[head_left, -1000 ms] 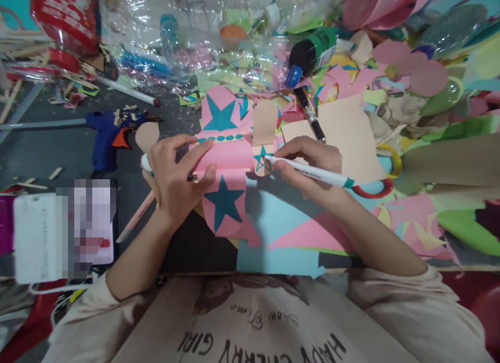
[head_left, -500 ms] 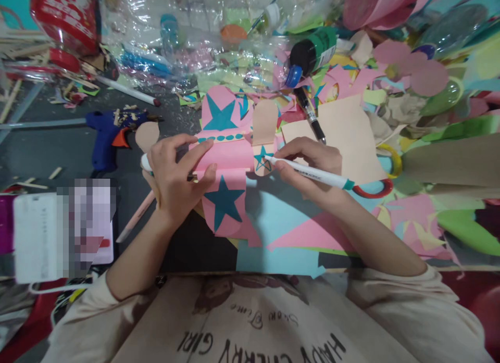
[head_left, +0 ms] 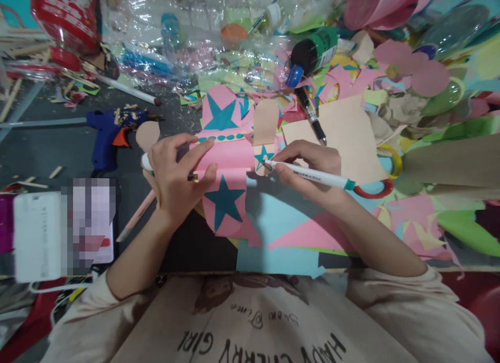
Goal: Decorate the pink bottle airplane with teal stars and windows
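Observation:
My right hand [head_left: 312, 170] grips a white marker [head_left: 322, 177] with a teal end, its tip touching the lower part of a teal star [head_left: 264, 158] on a small beige tab. My left hand [head_left: 182, 173] lies with fingers spread on a pink paper piece [head_left: 230, 155], pressing it near its left side. That piece bears a large teal star [head_left: 220, 113] above, another teal star [head_left: 225, 202] below, and a row of teal dots between them. A beige rounded strip [head_left: 266, 118] stands above the small tab.
At the left are a blue glue gun [head_left: 104, 139], a phone [head_left: 94, 217] and a white box-shaped device [head_left: 38, 237]. A black pen [head_left: 310, 115] lies on beige paper [head_left: 349, 139], near red-handled scissors [head_left: 373, 188]. Plastic wrap, a green bottle [head_left: 322, 48] and paper scraps fill the back.
The marker tip has moved slightly down and right on the small star, and more of its inside is teal. My left hand has stayed in place.

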`<state>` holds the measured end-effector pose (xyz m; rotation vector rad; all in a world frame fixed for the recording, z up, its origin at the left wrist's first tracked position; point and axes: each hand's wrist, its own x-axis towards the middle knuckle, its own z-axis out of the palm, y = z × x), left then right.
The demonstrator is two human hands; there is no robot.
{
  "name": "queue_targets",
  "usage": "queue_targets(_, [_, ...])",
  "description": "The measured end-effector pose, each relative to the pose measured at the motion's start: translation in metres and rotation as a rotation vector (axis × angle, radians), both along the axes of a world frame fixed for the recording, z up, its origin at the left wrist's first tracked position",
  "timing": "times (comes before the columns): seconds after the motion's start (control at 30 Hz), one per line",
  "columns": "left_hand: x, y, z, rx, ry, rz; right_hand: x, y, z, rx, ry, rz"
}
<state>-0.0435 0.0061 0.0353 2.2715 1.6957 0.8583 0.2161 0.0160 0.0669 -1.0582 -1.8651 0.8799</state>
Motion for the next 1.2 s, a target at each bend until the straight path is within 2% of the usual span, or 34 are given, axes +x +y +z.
queue_targets(0.2, [0.0,-0.0004,0.001,0.013,0.015,-0.004,0.0,-0.0005,-0.0009,-0.008,-0.004,-0.051])
queue_targets(0.47, [0.0007,0.0,0.0008,-0.001,0.005,0.005,-0.0011,-0.0007,0.0006,-0.035,-0.03,-0.007])
queue_targets(0.7, [0.0003,-0.0005,0.0008,0.026,-0.017,-0.019,0.0006,0.0,-0.0014,0.002,-0.004,-0.059])
queue_targets(0.9, [-0.0005,-0.0008,0.0017,0.041,0.051,-0.005,0.0004,0.0,-0.0007,-0.002,-0.023,-0.029])
queue_targets(1.07, [-0.0015,0.0007,-0.0019,0.057,0.053,-0.001,0.0008,0.0004,-0.0007,-0.018,-0.062,-0.005])
queue_targets(1.2, [-0.0019,0.001,-0.004,0.06,0.041,0.001,0.0018,-0.0001,-0.0004,-0.032,-0.048,-0.049])
